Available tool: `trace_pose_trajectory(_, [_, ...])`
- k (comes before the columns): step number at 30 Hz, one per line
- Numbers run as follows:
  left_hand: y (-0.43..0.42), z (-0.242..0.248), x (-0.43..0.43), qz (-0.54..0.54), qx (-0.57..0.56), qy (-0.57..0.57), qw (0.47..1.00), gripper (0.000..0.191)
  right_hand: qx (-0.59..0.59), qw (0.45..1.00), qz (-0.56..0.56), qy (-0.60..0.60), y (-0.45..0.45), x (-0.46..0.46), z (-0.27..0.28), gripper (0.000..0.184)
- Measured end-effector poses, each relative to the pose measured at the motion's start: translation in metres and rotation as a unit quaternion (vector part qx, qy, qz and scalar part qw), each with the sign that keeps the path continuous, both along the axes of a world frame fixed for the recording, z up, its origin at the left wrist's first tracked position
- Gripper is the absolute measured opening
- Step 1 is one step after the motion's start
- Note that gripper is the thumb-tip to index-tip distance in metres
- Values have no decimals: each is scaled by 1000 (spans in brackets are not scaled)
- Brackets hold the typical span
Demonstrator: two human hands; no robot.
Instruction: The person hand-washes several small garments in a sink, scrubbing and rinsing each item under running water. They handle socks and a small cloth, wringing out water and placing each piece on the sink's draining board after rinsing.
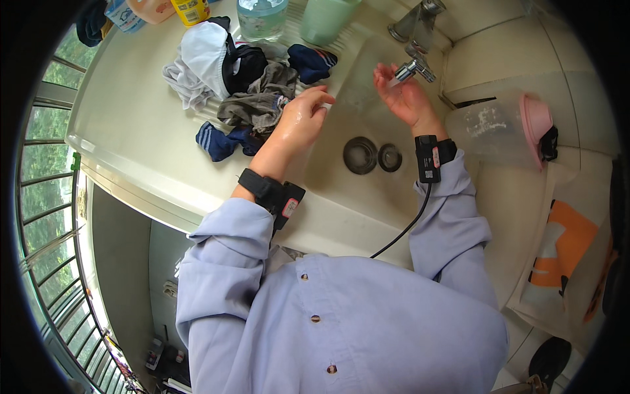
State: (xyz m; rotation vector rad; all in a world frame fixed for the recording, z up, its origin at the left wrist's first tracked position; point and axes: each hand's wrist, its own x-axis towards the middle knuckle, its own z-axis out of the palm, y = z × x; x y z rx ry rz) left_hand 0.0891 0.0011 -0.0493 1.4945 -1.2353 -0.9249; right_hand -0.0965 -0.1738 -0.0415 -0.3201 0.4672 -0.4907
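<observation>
My left hand [302,118], wet, is curled at the sink's left edge beside a heap of laundry; a small white object [325,106], partly hidden, shows between its thumb and fingers. Palm up and fingers apart, my right hand [404,101] is under the chrome faucet [411,71], where water runs onto it. In the heap are a white cap [205,54], a crumpled grey-brown cloth [253,106], a light grey cloth [184,81] and navy socks [311,63] with stripes. Two round drain fittings [361,155] lie in the basin [334,182].
A clear tub [266,19], a pale green container [327,19] and a yellow container [191,11] stand along the far side. To the right are a translucent container with a pink rim [534,128] and a bag with orange print [566,236]. A barred window [49,187] is at left.
</observation>
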Motion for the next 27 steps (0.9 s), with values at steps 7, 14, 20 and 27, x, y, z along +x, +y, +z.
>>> trace_pose_trajectory(7, [-1,-4,1,-5,-7,-5,1000,23,-106,966,-169,162,10,6,9,31])
trace_pose_trajectory(14, [-1,-3,1,-7,2,-11,1000,23,-45,941,-9,336,29,5,3,33])
trace_pose_trajectory(20, [0,-2,1,-8,-13,-17,1000,23,88,993,83,-8,1,5,-9,28])
trace_pose_trajectory(27, [-1,-3,1,0,-27,-15,1000,22,-65,993,-67,73,7,20,-1,33])
